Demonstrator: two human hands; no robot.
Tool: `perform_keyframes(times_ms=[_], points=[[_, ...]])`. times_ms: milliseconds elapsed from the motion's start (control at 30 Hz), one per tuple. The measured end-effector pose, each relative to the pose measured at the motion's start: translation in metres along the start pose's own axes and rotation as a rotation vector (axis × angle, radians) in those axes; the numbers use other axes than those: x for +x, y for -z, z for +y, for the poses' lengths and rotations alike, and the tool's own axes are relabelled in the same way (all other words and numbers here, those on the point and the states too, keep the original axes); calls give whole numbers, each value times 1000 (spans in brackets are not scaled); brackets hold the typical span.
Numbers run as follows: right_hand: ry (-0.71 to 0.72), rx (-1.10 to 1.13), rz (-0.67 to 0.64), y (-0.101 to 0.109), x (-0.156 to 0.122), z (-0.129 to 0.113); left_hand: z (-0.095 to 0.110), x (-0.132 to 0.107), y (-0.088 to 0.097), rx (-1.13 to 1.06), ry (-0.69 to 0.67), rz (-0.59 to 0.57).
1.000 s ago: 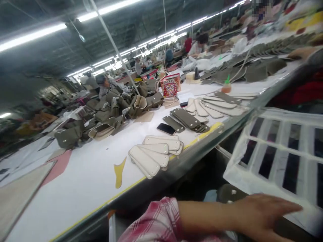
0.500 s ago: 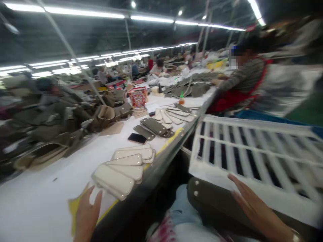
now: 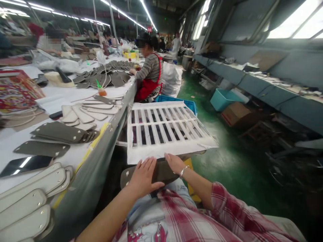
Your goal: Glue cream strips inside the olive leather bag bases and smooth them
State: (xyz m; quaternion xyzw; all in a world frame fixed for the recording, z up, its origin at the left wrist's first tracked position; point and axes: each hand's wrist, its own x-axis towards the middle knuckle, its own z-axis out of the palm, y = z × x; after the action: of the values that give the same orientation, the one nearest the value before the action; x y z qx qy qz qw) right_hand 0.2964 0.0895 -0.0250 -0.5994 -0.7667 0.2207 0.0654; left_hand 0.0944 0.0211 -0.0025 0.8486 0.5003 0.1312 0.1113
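Observation:
A long, dark olive panel with rounded ends and small metal studs (image 3: 161, 173) lies across my lap. My left hand (image 3: 143, 176) rests flat over it with the fingers stretched forward and the thumb out to the side. My right hand (image 3: 174, 164), with a bracelet at the wrist, lies on the panel's right part, fingers extended toward the white slatted rack (image 3: 171, 153). Both hands are open. The rack's near edge is just beyond my fingertips, and the panel partly disappears under my hands.
To the left, cream panels (image 3: 32, 205), olive panels (image 3: 60, 131) and a dark phone (image 3: 25, 166) lie on the white table. A glue bottle (image 3: 101, 90) stands farther back. A person in a red apron (image 3: 151, 79) sits beyond the rack. A teal bin (image 3: 223, 99) stands on the green floor.
My view has swung to the right. My left hand has left the table beside the cream panels and come over to the olive panel on my lap. My right hand stays near that panel.

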Motion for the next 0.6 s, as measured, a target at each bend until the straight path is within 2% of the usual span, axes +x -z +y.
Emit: perform_keyframes(times_ms=[67, 133, 300, 367, 433, 533, 600], points=[[-7, -54, -11, -2, 0, -5, 6, 12, -6, 21, -18, -90], [-3, -104, -1, 1, -2, -10, 11, 14, -7, 39, -4, -126], [86, -207, 109, 15, -7, -15, 15, 7, -7, 79, 20, -101], [193, -261, 222, 14, -5, -17, 5, 7, -17, 127, -30, -86], [316, -259, 277, 8, -4, -20, -10, 9, -31, 221, -132, -62], [451, -234, 198, -4, -7, -24, -31, 9, -56, 332, -213, 64], [475, -233, 159, -13, -11, -21, -41, 7, -70, 341, -151, 159]])
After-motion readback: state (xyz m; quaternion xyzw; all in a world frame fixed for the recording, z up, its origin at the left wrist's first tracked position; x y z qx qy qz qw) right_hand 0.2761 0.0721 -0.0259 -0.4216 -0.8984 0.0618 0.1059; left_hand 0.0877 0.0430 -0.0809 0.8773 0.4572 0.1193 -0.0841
